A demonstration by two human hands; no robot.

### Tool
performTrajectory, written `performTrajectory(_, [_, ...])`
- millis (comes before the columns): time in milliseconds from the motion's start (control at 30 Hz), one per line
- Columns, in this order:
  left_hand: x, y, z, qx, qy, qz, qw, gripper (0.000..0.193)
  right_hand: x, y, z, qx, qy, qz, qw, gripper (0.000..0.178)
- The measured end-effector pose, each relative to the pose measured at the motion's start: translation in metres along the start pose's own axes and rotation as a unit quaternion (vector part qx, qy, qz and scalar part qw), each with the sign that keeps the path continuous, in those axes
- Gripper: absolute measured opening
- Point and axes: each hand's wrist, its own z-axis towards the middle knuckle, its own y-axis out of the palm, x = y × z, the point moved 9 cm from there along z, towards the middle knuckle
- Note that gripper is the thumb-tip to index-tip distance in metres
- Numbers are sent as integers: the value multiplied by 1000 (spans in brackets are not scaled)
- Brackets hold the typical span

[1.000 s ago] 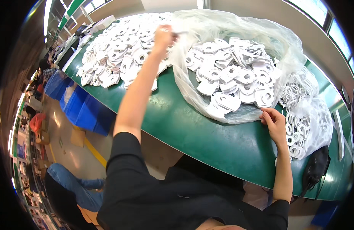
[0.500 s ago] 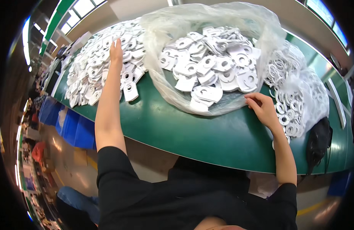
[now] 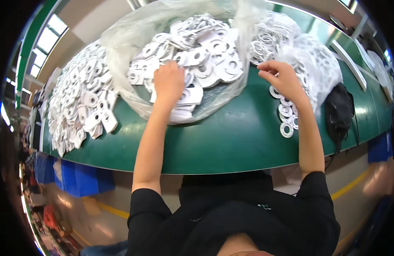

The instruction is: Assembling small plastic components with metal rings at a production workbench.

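Observation:
White plastic parts point(image 3: 224, 64), flat plates each with a round hole, lie heaped in a large clear plastic bag point(image 3: 120, 81). My left hand point(image 3: 169, 83) reaches over the bag's near rim onto these parts, back of the hand up; its fingertips are hidden, so a grip cannot be made out. To the right, beside the bag, my right hand point(image 3: 284, 81) hovers close to some loose white rings point(image 3: 285, 111). Its thumb and forefinger are bent and a little apart, with nothing visible between them.
More white holed plates point(image 3: 77, 102) are piled on the green table point(image 3: 222, 145) at the left. At the right are a second clear bag with rings point(image 3: 320, 64), a black pouch point(image 3: 338, 111) and a white strip point(image 3: 349, 64). Blue bins point(image 3: 84, 177) stand below the table's left side.
My left hand has moved right, from the left pile to the parts in the bag. The right hand has gone from the bag's rim to beside the rings. The view has shifted right.

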Motion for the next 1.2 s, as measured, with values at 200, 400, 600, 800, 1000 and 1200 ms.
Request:
performTrajectory(200, [5, -22, 6, 114, 21, 45, 992, 13, 33, -22, -16, -116, 98, -204, 967, 24])
performTrajectory(400, [16, -49, -9, 124, -88, -489, 859, 21, 41, -18, -22, -112, 177, -318, 925, 22])
performTrajectory(600, [112, 21, -72, -236, -161, -754, 592, 26, 0, -34, -11, 75, 43, -254, 963, 18])
performTrajectory(800, [144, 45, -96, -303, -164, -813, 470, 40, -37, 45, -15, -122, -72, 63, 988, 18])
performTrajectory(1000, [131, 42, -92, -261, -175, -785, 534, 25, -14, 18, -6, 87, 8, -17, 996, 19])
performTrajectory(1200, [126, 39, -85, -255, -185, -791, 524, 29, 36, 16, -11, 63, 64, -298, 950, 21])
